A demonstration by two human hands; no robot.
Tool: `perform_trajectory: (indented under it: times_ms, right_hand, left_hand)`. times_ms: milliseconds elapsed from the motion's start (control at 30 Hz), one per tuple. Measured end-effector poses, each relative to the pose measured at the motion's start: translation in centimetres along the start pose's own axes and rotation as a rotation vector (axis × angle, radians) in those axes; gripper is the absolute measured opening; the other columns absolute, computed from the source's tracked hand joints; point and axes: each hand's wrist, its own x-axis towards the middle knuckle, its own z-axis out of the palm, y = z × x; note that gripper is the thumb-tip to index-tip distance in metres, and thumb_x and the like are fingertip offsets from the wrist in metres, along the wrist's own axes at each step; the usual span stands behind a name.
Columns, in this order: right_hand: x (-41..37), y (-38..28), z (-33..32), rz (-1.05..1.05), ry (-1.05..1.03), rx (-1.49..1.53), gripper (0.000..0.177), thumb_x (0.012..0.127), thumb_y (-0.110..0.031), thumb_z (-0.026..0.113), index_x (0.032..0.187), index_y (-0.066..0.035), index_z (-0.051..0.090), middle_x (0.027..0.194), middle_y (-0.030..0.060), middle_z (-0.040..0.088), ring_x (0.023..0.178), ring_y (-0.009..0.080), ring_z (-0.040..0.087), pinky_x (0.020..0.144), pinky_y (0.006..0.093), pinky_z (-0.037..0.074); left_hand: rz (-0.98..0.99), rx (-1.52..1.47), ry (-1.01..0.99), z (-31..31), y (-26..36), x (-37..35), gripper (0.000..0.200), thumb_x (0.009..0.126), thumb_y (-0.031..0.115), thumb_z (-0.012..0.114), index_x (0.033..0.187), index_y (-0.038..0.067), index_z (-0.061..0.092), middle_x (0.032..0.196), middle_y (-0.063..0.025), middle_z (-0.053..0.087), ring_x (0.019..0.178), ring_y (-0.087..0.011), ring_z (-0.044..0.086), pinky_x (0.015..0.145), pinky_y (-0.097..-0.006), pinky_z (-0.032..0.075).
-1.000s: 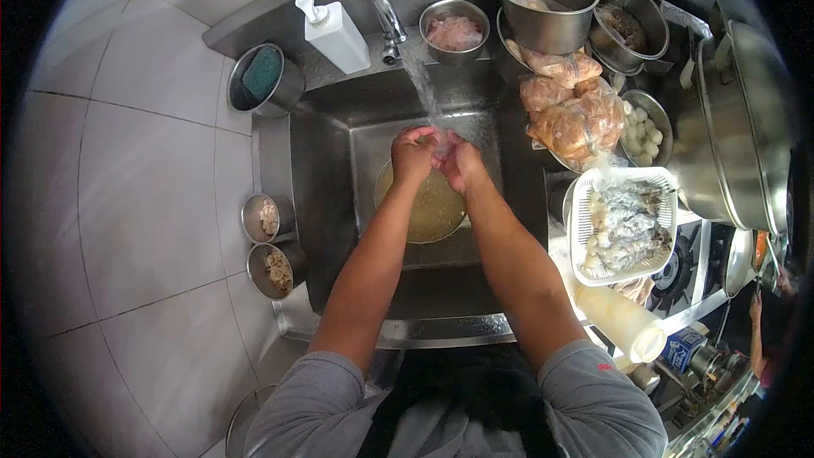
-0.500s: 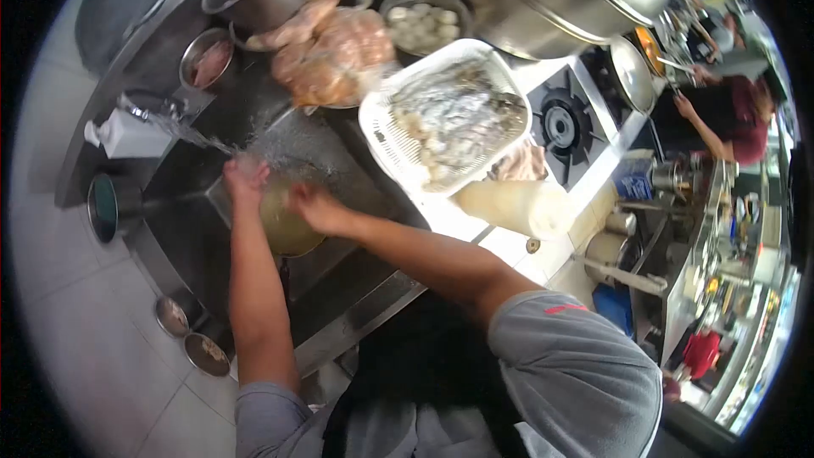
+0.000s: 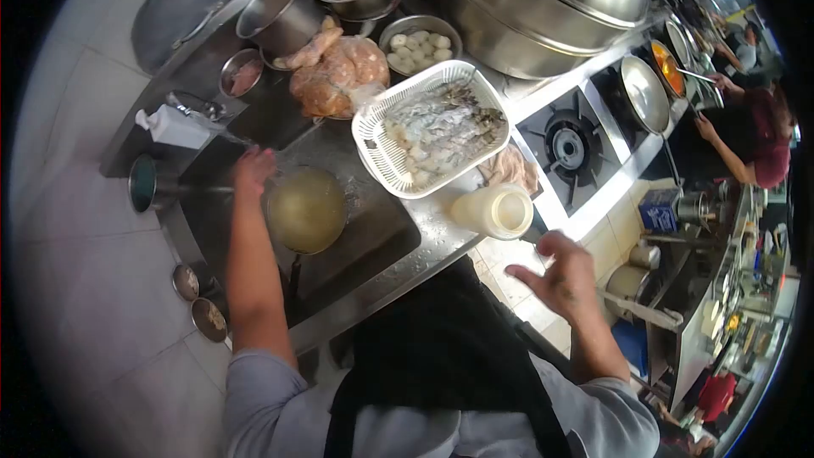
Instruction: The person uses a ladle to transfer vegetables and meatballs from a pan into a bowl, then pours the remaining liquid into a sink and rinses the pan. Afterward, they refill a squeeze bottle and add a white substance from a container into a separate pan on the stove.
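Note:
My left hand [image 3: 253, 171] is in the water stream beneath the tap [image 3: 197, 110], fingers stretched out and a little blurred, holding nothing that I can see. Just right of it, a long-handled pan [image 3: 307, 210] of cloudy yellowish liquid rests in the steel sink [image 3: 381, 242]. My right hand [image 3: 564, 278] is in the air past the counter edge, thumb and fingers apart, with nothing in it. Nearest to it stands a pale plastic container [image 3: 492, 212] with an open round mouth. Behind that is a white basket [image 3: 373, 148] of peeled shrimp [image 3: 441, 131].
Bagged raw poultry [image 3: 337, 76], a bowl of white balls [image 3: 419, 47] and a large steamer [image 3: 543, 8] line the back. To the right are a gas burner [image 3: 570, 148], a wok [image 3: 644, 93] and a co-worker [image 3: 767, 136]. Small bowls [image 3: 209, 320] sit at left.
My right hand has moved from above the pan out to the right, past the plastic container. The pan's liquid now shows fully. My left hand stays by the water. The view has shifted slightly.

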Motion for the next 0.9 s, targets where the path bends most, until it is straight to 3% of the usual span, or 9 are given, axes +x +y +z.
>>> perform_trajectory:
  times_ms: [133,233,300,433,500,567,633,767,900]
  right_hand:
    - [3.5,-1.1,1.7,-0.492,0.325,0.153,0.067,0.058,-0.034,0.090,0.106,-0.003,0.056,0.131,0.0220,0.048,0.118,0.0426,0.051,0.089,0.0472,0.047]
    - [3.6,-1.5,4.4,-0.681,0.204,-0.048,0.037,0.071,-0.026,0.082,0.089,-0.004,0.059,0.130,0.0184,0.053,0.126,0.0399,0.046,0.097,0.0498,0.041]
    - [3.3,-5.8,2.7,-0.810,0.205,-0.148,0.038,0.062,-0.021,0.086,0.083,-0.005,0.060,0.114,0.0141,0.062,0.120,0.0368,0.052,0.094,0.0488,0.042]
    - [4.8,-15.1,0.8,-0.994,0.107,0.223,0.034,0.065,-0.017,0.085,0.086,-0.003,0.061,0.101,0.0137,0.064,0.118,0.0375,0.054,0.091,0.0489,0.044]
    - [8.3,-21.1,4.3,-1.065,0.155,0.286,0.034,0.065,-0.015,0.084,0.088,-0.002,0.062,0.099,0.0156,0.063,0.116,0.0391,0.054,0.090,0.0484,0.045]
    - [13.8,-26.2,10.8,-1.166,0.176,0.322,0.033,0.066,-0.014,0.083,0.085,-0.001,0.060,0.097,0.0183,0.061,0.112,0.0406,0.054,0.090,0.0475,0.045]
    - [18.1,-31.0,16.2,-1.060,0.203,0.461,0.028,0.068,-0.013,0.080,0.079,-0.001,0.058,0.094,0.0186,0.062,0.108,0.0402,0.056,0.088,0.0456,0.046]
    - [25.0,-35.2,25.8,-0.966,0.185,0.530,0.023,0.072,-0.013,0.078,0.074,-0.001,0.059,0.082,0.0170,0.063,0.095,0.0390,0.058,0.081,0.0463,0.046]
    - [28.6,-36.2,28.7,-0.922,0.099,0.466,0.021,0.077,-0.014,0.074,0.071,-0.002,0.058,0.080,0.0180,0.063,0.087,0.0382,0.058,0.076,0.0473,0.045]
  left_hand:
    - [0.204,0.130,0.022,4.0,0.0,-6.8,0.030,0.091,0.012,0.058,0.121,0.008,0.055,0.117,-0.0131,0.066,0.089,-0.0304,0.067,0.070,-0.0423,0.056]
    - [0.174,0.154,0.053,6.0,-1.3,-12.4,0.034,0.087,0.010,0.064,0.118,0.004,0.054,0.107,-0.0158,0.068,0.079,-0.0289,0.067,0.069,-0.0399,0.056]
    - [0.185,0.282,-0.163,6.5,-1.5,-17.0,0.046,0.083,0.018,0.072,0.122,0.003,0.053,0.105,-0.0175,0.067,0.073,-0.0231,0.067,0.065,-0.0356,0.056]
    - [0.267,0.153,-0.495,8.8,0.3,-27.2,0.074,0.072,0.020,0.084,0.133,0.004,0.046,0.116,-0.0170,0.063,0.069,-0.0174,0.066,0.063,-0.0340,0.056]
    - [0.444,0.307,-0.639,9.3,2.3,-30.2,0.095,0.066,0.017,0.089,0.144,0.005,0.036,0.130,-0.0158,0.056,0.098,-0.0191,0.064,0.070,-0.0328,0.055]
    - [0.442,0.325,-0.560,9.1,4.2,-30.0,0.099,0.060,0.019,0.092,0.142,0.006,0.039,0.133,-0.0129,0.054,0.115,-0.0192,0.057,0.084,-0.0334,0.051]
    - [0.564,0.794,-0.164,8.4,6.5,-26.3,0.096,0.059,0.018,0.091,0.140,0.006,0.040,0.135,-0.0107,0.053,0.126,-0.0198,0.049,0.098,-0.0341,0.044]
    - [0.840,0.865,0.090,4.3,7.1,-11.5,0.078,0.066,0.022,0.082,0.132,0.005,0.044,0.125,-0.0150,0.059,0.121,-0.0284,0.054,0.099,-0.0363,0.043]
    - [0.798,0.830,-0.014,4.0,7.9,-6.2,0.075,0.067,0.025,0.081,0.130,0.003,0.045,0.117,-0.0189,0.062,0.115,-0.0334,0.059,0.095,-0.0402,0.046]
